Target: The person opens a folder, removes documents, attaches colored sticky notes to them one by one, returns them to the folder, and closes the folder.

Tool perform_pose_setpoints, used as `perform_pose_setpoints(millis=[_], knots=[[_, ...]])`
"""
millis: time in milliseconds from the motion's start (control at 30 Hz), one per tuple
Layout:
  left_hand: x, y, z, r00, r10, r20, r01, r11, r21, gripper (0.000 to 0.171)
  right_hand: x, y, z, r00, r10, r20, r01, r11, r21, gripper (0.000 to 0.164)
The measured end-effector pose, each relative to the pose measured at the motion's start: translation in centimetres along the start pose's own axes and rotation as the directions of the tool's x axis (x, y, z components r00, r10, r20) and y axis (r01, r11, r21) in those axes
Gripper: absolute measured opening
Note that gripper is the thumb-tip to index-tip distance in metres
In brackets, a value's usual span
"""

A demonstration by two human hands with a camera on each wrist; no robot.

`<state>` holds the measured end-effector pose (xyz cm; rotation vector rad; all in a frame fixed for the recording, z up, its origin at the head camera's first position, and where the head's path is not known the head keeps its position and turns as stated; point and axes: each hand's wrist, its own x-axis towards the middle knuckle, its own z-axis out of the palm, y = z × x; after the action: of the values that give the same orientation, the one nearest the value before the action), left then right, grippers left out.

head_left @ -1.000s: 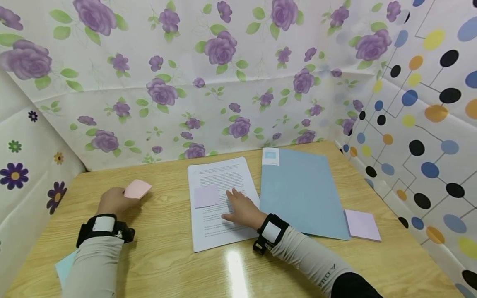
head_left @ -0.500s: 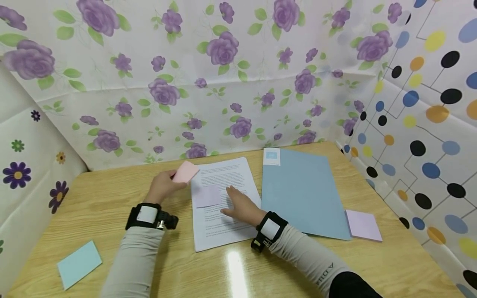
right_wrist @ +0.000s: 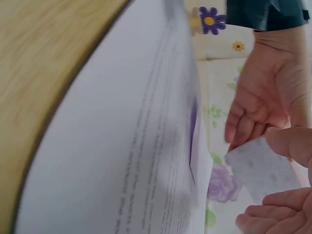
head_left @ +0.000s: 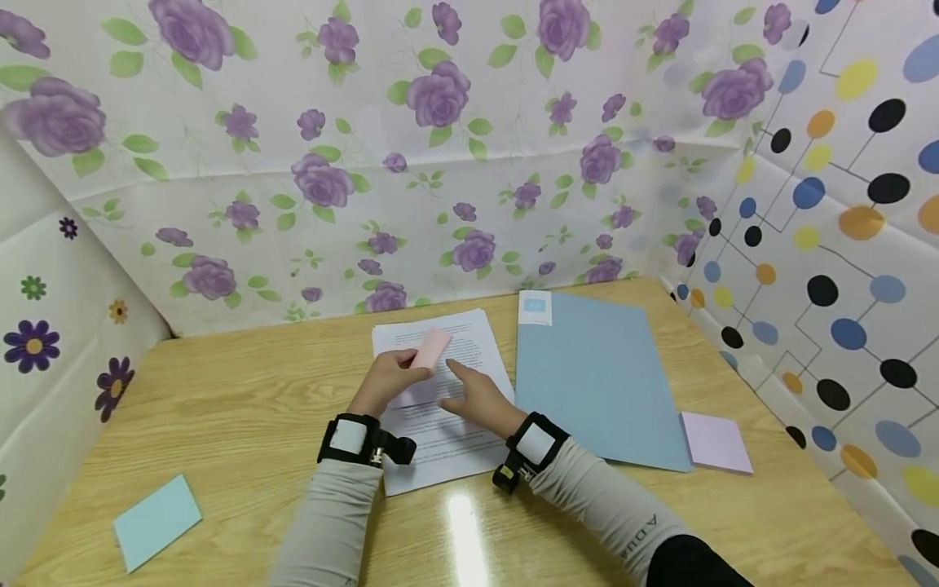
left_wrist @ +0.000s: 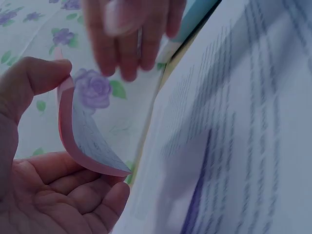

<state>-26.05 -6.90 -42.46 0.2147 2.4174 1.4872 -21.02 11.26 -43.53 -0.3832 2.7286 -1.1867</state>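
Note:
My left hand (head_left: 383, 380) pinches a pink sticky note pad (head_left: 431, 349) above the upper part of a stack of printed paper (head_left: 440, 448). In the left wrist view the pad (left_wrist: 68, 139) bends in a curve between thumb and fingers, its pale underside showing. My right hand (head_left: 484, 403) hovers over the sheets just right of the pad, thumb and fingers spread, holding nothing; the left wrist view shows its fingers (left_wrist: 129, 53) apart from the pad. A lilac sticky note (head_left: 414, 396) sits on the top sheet, partly hidden by my left hand.
Right of the paper lies a blue folder (head_left: 594, 375) with a white label (head_left: 535, 308). Beside the folder's lower corner rests a lilac note pad (head_left: 715, 443). A light blue note pad (head_left: 157, 522) lies at the table's front left. Patterned sheets (head_left: 396, 163) wall the table.
My left hand has carried the pink pad rightward from the left of the table to above the paper, uncovering the light blue pad. The right hand has hardly moved.

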Motion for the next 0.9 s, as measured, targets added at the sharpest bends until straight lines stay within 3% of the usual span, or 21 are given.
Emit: perform_pose_setpoints(millis=[200,333,433,533,733,833,900], knots=[[-0.2,0.1,1.6,1.0,-0.001,0.029,0.001,1.0,-0.002,0.062,0.0,0.3,-0.2,0.998,-0.041,-0.038,0.048,0.98,0.195,0.063],[-0.2,-0.1,1.9,0.998,-0.008,0.057,0.01,0.999,-0.036,0.058,0.1,0.7,-0.1,0.999,-0.026,-0.034,0.036,0.924,0.382,0.055],[-0.1,-0.3,1.9,0.995,-0.012,0.094,0.02,0.996,-0.082,0.054,0.1,0.9,-0.1,1.0,0.008,-0.03,0.007,0.884,0.467,0.05],[-0.1,-0.4,1.6,0.991,-0.007,0.137,0.022,0.994,-0.106,0.055,0.1,1.1,-0.2,0.999,0.018,-0.027,-0.002,0.864,0.503,0.048],[0.1,-0.5,1.2,0.981,-0.009,0.194,0.041,0.985,-0.165,0.054,0.0,1.3,-0.3,0.997,0.044,-0.065,-0.007,0.874,0.486,0.039],[0.1,-0.6,1.2,0.979,-0.008,0.202,0.048,0.98,-0.193,0.052,-0.1,1.4,-0.3,0.995,0.066,-0.071,-0.024,0.878,0.479,0.034],[-0.1,-0.5,1.1,0.982,-0.008,0.187,0.039,0.985,-0.166,0.052,-0.1,1.4,-0.3,0.995,0.073,-0.073,-0.029,0.875,0.484,0.029]])
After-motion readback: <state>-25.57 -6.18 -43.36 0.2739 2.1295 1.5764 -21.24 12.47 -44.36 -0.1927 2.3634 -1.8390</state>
